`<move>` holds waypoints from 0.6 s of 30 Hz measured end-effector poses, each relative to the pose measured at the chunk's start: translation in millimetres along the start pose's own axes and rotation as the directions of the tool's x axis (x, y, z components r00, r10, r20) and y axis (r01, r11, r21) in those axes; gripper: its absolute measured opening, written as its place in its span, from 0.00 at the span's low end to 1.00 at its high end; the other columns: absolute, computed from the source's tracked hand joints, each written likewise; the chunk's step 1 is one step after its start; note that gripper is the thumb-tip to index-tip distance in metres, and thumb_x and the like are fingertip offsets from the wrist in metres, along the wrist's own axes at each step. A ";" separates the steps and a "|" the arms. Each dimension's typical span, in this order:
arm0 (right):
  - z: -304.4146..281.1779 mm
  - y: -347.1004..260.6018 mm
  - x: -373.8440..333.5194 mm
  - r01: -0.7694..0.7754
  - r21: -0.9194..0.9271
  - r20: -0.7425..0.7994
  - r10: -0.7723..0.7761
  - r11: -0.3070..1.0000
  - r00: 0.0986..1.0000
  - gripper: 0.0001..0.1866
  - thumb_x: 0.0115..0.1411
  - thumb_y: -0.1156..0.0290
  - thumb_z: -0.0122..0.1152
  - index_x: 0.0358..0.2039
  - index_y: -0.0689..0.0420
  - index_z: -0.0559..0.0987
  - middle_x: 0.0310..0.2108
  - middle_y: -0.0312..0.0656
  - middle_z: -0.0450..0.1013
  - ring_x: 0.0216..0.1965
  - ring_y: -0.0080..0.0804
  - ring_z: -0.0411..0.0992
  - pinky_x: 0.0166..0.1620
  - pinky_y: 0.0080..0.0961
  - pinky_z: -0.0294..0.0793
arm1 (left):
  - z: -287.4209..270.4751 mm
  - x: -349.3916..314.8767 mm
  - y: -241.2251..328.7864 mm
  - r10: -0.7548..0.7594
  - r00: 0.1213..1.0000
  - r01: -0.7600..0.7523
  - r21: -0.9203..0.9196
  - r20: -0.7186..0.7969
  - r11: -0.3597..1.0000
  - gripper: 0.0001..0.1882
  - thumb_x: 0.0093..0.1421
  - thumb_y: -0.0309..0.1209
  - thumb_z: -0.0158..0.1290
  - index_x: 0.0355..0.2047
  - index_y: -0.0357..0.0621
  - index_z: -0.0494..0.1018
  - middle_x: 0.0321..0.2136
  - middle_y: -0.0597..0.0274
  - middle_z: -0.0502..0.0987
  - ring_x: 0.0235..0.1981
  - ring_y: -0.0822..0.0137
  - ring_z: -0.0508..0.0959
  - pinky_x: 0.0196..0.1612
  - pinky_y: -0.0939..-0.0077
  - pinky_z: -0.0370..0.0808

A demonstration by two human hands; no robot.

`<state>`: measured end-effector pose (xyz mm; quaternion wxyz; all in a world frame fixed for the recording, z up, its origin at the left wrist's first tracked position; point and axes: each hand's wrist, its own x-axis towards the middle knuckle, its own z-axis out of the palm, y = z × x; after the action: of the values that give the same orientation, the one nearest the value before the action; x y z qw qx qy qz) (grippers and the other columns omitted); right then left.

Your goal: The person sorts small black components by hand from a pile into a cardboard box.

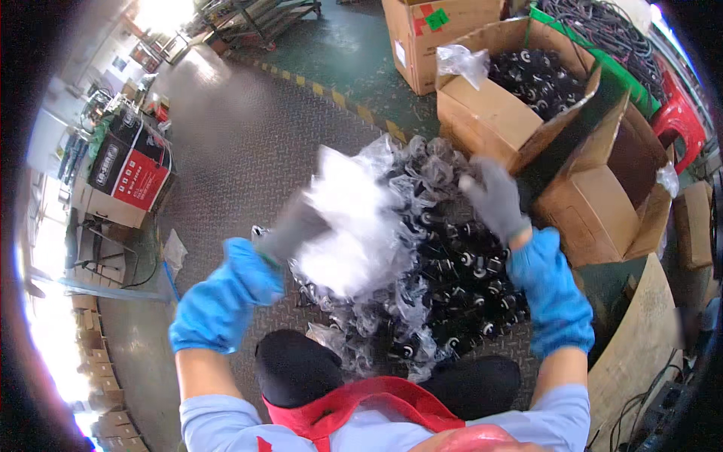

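Observation:
Before my knees lies a heap of small black parts with pale rings point(474, 271), partly covered by crumpled clear plastic bags point(414, 301). Bright white plastic sheeting point(350, 218) stands out over the heap's left side, smeared by motion. My left hand point(295, 227), in a grey glove and blue sleeve cover, is at the sheeting's left edge; blur hides its fingers and whether it grips the plastic. At the heap's far right edge is my right hand point(495, 200), also grey-gloved, close to the bags. Its fingers are too blurred to show a grip.
An open carton point(489, 113) full of similar black parts stands beyond my right hand. Another open carton point(595, 211) is to its right, near a red plastic stool point(681, 120) and a green crate of cables point(595, 49). Patterned metal flooring point(218, 135) stretches left toward a black-and-red box point(132, 169).

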<state>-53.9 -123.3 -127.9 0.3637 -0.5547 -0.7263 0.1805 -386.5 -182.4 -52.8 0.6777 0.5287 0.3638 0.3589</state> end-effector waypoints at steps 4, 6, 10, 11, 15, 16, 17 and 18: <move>18.3 67.5 95.2 0.094 -0.503 -0.211 -0.228 0.859 0.950 0.22 0.52 0.58 0.62 0.42 0.60 0.75 0.41 0.51 0.74 0.43 0.53 0.72 0.45 0.43 0.72 | -38.3 -46.9 68.2 0.003 0.984 -0.115 -0.630 -0.176 0.768 0.31 0.64 0.50 0.45 0.60 0.43 0.60 0.54 0.56 0.70 0.54 0.60 0.71 0.61 0.62 0.65; 32.6 97.2 128.5 0.166 -0.699 0.006 -0.226 0.696 0.974 0.21 0.49 0.57 0.63 0.39 0.56 0.76 0.39 0.49 0.75 0.41 0.48 0.73 0.42 0.40 0.74 | -36.8 -64.8 51.5 0.057 0.988 -0.150 -0.981 -0.144 0.122 0.34 0.64 0.55 0.41 0.61 0.45 0.60 0.56 0.56 0.69 0.57 0.58 0.68 0.63 0.61 0.62; 47.5 158.5 172.8 0.057 -0.782 0.169 0.124 0.621 0.978 0.14 0.54 0.61 0.56 0.38 0.53 0.81 0.40 0.47 0.77 0.44 0.45 0.77 0.45 0.39 0.77 | -162.3 -88.7 63.1 0.052 0.967 -0.250 -0.893 -0.249 0.374 0.33 0.63 0.55 0.42 0.60 0.44 0.61 0.56 0.56 0.69 0.56 0.57 0.69 0.62 0.60 0.63; 30.7 186.7 185.9 0.061 -0.803 0.201 0.172 0.593 0.964 0.16 0.55 0.61 0.55 0.41 0.53 0.80 0.44 0.48 0.76 0.46 0.46 0.75 0.47 0.39 0.76 | -187.1 -75.8 49.0 0.059 0.972 -0.230 -0.874 -0.226 0.428 0.33 0.63 0.55 0.42 0.60 0.44 0.61 0.56 0.56 0.69 0.56 0.57 0.69 0.62 0.60 0.63; 41.8 116.4 177.1 0.042 -0.825 0.205 0.229 0.563 0.952 0.25 0.50 0.53 0.61 0.46 0.53 0.75 0.46 0.47 0.74 0.49 0.44 0.73 0.49 0.41 0.73 | -306.5 -93.3 58.3 0.073 0.978 -0.189 -0.680 -0.195 0.708 0.33 0.63 0.54 0.42 0.59 0.43 0.62 0.56 0.55 0.69 0.55 0.56 0.70 0.61 0.60 0.65; 41.6 117.6 171.9 0.045 -0.868 0.181 0.232 0.494 0.956 0.29 0.51 0.53 0.62 0.51 0.53 0.72 0.50 0.48 0.72 0.52 0.45 0.70 0.52 0.44 0.71 | -312.7 -46.8 38.6 0.088 0.991 -0.135 -0.639 -0.105 0.757 0.33 0.63 0.54 0.42 0.59 0.43 0.62 0.56 0.55 0.69 0.55 0.56 0.70 0.60 0.60 0.65; 19.1 135.7 165.7 -0.008 -0.931 0.101 0.279 0.364 0.955 0.33 0.52 0.53 0.62 0.57 0.54 0.69 0.54 0.48 0.70 0.55 0.47 0.68 0.54 0.47 0.68 | -288.5 -4.3 6.0 0.113 0.992 -0.050 -0.613 0.064 0.788 0.33 0.63 0.54 0.42 0.59 0.43 0.62 0.56 0.55 0.69 0.55 0.56 0.70 0.60 0.60 0.65; 37.9 122.5 173.9 0.039 -0.906 0.173 0.285 0.422 0.943 0.38 0.50 0.52 0.64 0.59 0.55 0.66 0.57 0.48 0.66 0.58 0.46 0.64 0.55 0.47 0.67 | -303.1 10.0 44.8 0.140 0.982 -0.059 -0.491 0.130 0.869 0.33 0.63 0.54 0.42 0.59 0.43 0.63 0.56 0.55 0.69 0.55 0.56 0.70 0.60 0.60 0.66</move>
<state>-19.7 84.2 -177.8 -0.1175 -0.6801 -0.7127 -0.1256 -650.8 -27.4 -63.6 0.7961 0.3875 0.1787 0.4291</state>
